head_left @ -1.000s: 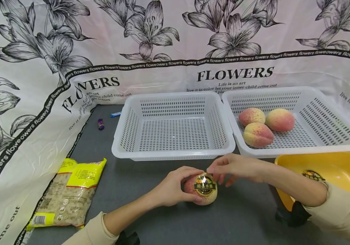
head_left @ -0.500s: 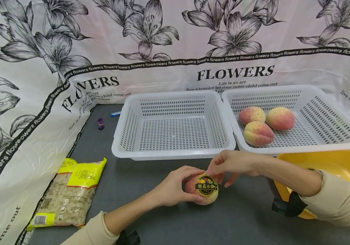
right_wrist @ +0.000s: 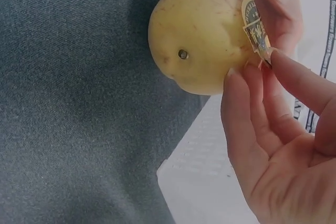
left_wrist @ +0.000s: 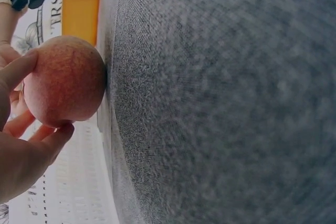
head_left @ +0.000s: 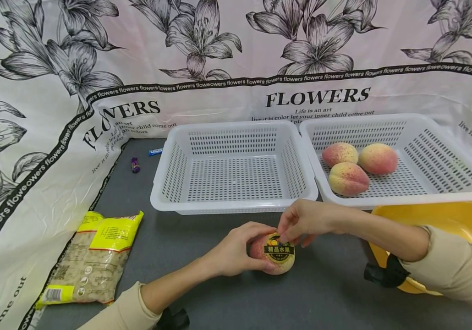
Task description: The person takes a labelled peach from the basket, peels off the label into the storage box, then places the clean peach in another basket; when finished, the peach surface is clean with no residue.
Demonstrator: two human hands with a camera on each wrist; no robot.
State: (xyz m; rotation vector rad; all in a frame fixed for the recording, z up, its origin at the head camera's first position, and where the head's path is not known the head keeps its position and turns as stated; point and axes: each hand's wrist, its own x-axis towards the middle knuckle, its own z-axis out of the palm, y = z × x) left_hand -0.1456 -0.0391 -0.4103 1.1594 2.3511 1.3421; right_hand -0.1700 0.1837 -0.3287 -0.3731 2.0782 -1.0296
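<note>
**Peach held on the worktop, sticker pinched at its top edge**

Peach resting on the grey worktop in front of the two white baskets, cupped from the side by the left hand, fingers curled round it. Right hand at the round sticker, fingertips pinching its upper rim. Probably light, rounded and fairly firm, with skin that bruises under pressure; best held broadly round the sides, as here, not squeezed at one spot. Sticker thin and flexible, apt to crease; edge the sensible place to take it.

Left basket holding nothing. Right basket holding three peaches near its left end, none with a visible sticker. Yellow basin partly in view on the right, contents not clear
</note>
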